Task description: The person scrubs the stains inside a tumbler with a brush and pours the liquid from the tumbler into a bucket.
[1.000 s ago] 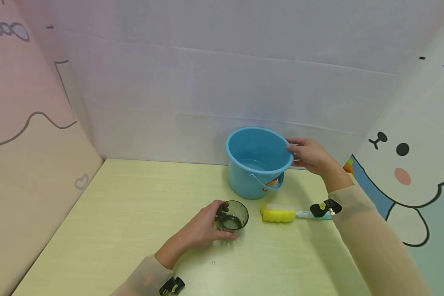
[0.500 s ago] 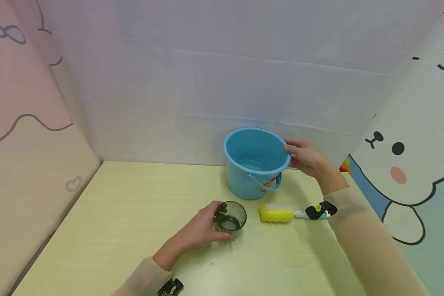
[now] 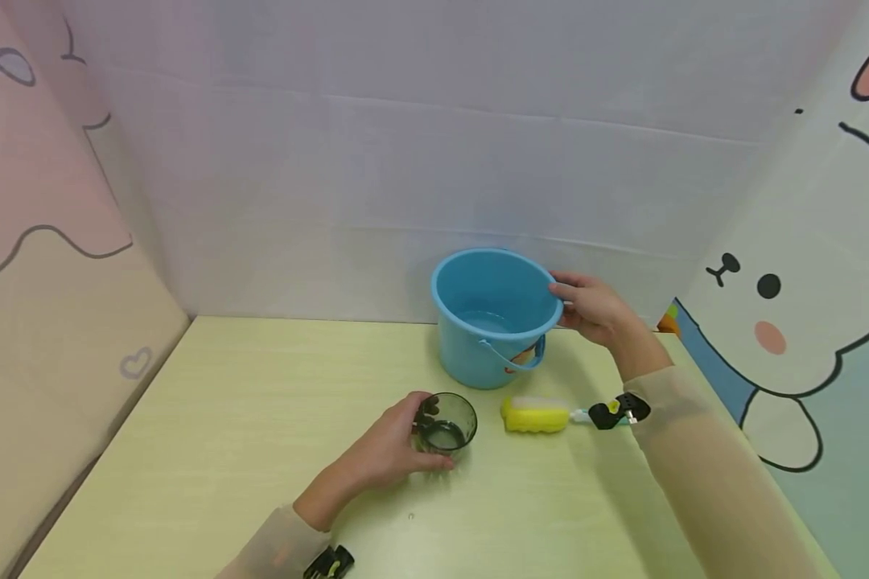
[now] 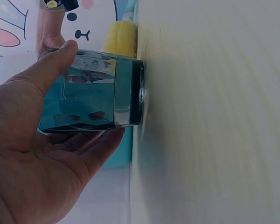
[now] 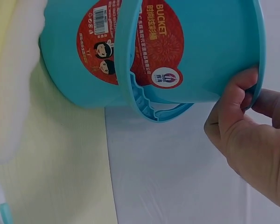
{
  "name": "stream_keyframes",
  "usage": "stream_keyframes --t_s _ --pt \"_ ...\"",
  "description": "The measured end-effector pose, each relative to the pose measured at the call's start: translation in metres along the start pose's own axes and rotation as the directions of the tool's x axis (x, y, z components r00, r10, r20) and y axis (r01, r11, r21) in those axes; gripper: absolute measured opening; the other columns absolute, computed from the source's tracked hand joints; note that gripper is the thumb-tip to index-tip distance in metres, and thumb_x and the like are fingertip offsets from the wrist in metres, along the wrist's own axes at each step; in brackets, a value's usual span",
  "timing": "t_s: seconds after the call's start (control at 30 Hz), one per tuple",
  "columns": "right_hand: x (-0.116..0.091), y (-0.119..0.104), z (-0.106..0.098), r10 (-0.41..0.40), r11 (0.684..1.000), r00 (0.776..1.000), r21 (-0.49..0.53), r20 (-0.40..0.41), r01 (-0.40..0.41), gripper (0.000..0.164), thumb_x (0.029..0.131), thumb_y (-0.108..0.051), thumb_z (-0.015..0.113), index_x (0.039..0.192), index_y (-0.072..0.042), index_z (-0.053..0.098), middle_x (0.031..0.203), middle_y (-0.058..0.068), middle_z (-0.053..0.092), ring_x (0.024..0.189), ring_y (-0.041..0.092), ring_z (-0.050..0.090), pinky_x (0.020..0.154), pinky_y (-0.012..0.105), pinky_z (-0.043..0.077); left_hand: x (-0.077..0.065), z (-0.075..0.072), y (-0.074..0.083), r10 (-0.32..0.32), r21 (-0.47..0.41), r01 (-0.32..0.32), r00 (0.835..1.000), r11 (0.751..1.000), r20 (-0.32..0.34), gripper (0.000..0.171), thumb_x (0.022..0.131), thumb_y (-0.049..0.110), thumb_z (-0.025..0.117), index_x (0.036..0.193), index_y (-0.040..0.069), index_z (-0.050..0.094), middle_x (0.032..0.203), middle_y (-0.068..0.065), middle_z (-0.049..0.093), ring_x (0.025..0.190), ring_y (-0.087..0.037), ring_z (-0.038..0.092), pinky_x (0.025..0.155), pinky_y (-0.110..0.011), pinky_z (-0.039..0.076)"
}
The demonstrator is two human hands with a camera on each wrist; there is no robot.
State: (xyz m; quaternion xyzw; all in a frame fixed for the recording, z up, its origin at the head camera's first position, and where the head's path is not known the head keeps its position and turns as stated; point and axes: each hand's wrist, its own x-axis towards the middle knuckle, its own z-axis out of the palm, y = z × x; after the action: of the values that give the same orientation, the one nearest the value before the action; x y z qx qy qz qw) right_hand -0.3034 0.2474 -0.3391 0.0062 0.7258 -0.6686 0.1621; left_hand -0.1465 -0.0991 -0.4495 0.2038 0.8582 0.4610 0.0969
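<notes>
Gripping of glass (image 3: 446, 426) by left hand (image 3: 387, 452) and of bucket (image 3: 467, 351) by right hand (image 3: 592, 310)

The dark, transparent glass is held upright near the middle of the worktop (image 3: 275, 402), clamped between the thumb on one side and the curled fingers on the other; whether its base is fully seated cannot be told. Behind it, near the backdrop (image 3: 290, 193), the upright blue bucket is pinched at its rim by the right hand, its handle (image 5: 122, 56) hanging down. A yellow sponge brush (image 3: 536, 416) is seen lying just in front of the bucket.

Because the rim is gripped at one side only, the bucket could be tipped or swivelled by an uneven pull, and the brush could be nudged. The smooth glass could be dropped if the grip were slackened, or chipped if it were knocked against the worktop.
</notes>
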Motion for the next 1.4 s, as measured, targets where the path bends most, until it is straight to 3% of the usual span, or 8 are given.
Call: stream_keyframes --t_s 0.43,0.6,0.87,1.07,1.4 --pt "0.000 0.001 0.002 0.020 0.999 1.000 0.042 0.013 -0.021 0.057 0.115 -0.018 0.047 0.168 -0.007 0.028 0.162 0.024 0.037 0.107 0.020 0.071 0.094 0.037 0.061 -0.004 -0.002 -0.004 0.005 -0.011 -0.006 1.000 1.000 -0.013 0.091 0.078 0.037 0.097 0.148 0.005 0.048 0.137 -0.009 0.062 0.129 -0.027 0.059 0.110 -0.050 0.048" --pt "0.000 0.001 0.004 0.017 0.999 1.000 0.032 0.014 -0.017 0.057 0.115 -0.018 0.047 0.168 -0.008 0.028 0.162 0.022 0.039 0.118 0.026 0.068 0.098 0.039 0.059 -0.004 -0.006 -0.003 0.019 -0.012 -0.019 0.999 1.000 -0.041 0.091 0.078 0.036 0.098 0.148 0.003 0.049 0.136 -0.011 0.062 0.124 -0.028 0.061 0.107 -0.050 0.051" --pt "0.002 0.002 0.008 0.019 0.999 1.000 0.042 0.008 -0.020 0.058 0.115 -0.017 0.048 0.168 -0.008 0.027 0.163 0.023 0.038 0.107 0.021 0.071 0.092 0.035 0.061 -0.004 -0.016 -0.003 0.048 -0.009 -0.049 0.995 0.999 -0.090 0.089 0.077 0.034 0.098 0.145 0.004 0.051 0.133 -0.010 0.064 0.117 -0.023 0.062 0.101 -0.047 0.055" --pt "0.004 0.002 0.009 0.024 0.999 1.000 0.035 -0.003 -0.024 0.058 0.115 -0.019 0.049 0.168 -0.008 0.029 0.159 0.023 0.042 0.116 0.026 0.068 0.096 0.036 0.060 -0.005 -0.025 -0.002 0.057 0.028 -0.053 0.986 0.998 -0.158 0.087 0.076 0.039 0.097 0.144 0.011 0.052 0.133 -0.004 0.065 0.117 -0.018 0.062 0.099 -0.044 0.055" --pt "0.003 0.001 0.010 0.016 0.999 1.000 0.029 0.007 -0.016 0.057 0.115 -0.018 0.048 0.168 -0.008 0.029 0.161 0.023 0.040 0.119 0.029 0.068 0.096 0.038 0.060 -0.002 -0.052 0.006 0.095 0.031 -0.090 0.964 0.995 -0.248 0.089 0.078 0.037 0.095 0.148 0.007 0.049 0.134 -0.006 0.063 0.119 -0.024 0.061 0.097 -0.051 0.057"
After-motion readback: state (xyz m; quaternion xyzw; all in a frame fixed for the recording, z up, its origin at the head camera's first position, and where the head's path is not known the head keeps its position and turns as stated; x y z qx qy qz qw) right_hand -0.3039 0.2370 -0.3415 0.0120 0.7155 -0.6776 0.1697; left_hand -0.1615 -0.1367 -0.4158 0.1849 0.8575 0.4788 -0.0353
